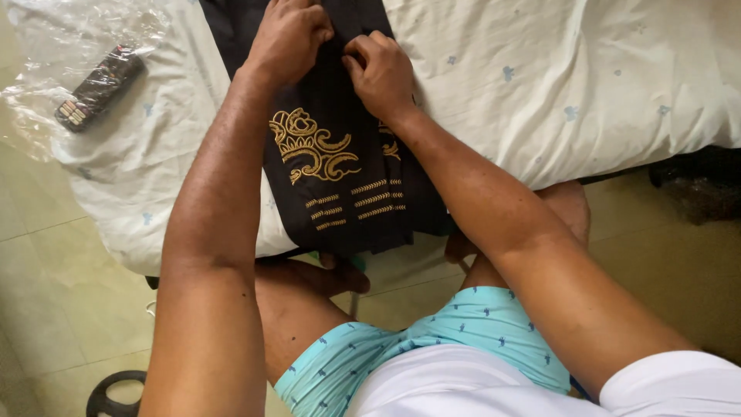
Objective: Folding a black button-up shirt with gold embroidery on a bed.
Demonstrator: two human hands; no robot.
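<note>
Both hands worked at the upper part of a black garment (340,154) with gold embroidery, which lay on a bed covered by a pale patterned sheet (579,85). Left hand (289,38) was clenched on a pinch of the black cloth at the garment's centre line. Right hand (382,73) sat just beside it, fingers curled and gripping the same cloth, the two hands nearly touching.

The garment hung partly over the bed's near edge, its lower hem past the sheet and above the person's knees. A gold scroll motif and rows of short gold bars lay below the hands, on the panel nearest the edge.

Left of the garment, well apart from it, a remote control (100,89) wrapped in clear film rested on a sheet of crinkled clear plastic (46,46).

Likely faults, as a judgement:
- The overhanging portion could slide off the bed if the grip were loosened, since its weight pulls toward the floor.
- Uneven pull between the two hands could skew the centre line.
- Hard tugging could strain the embroidery threads.
</note>
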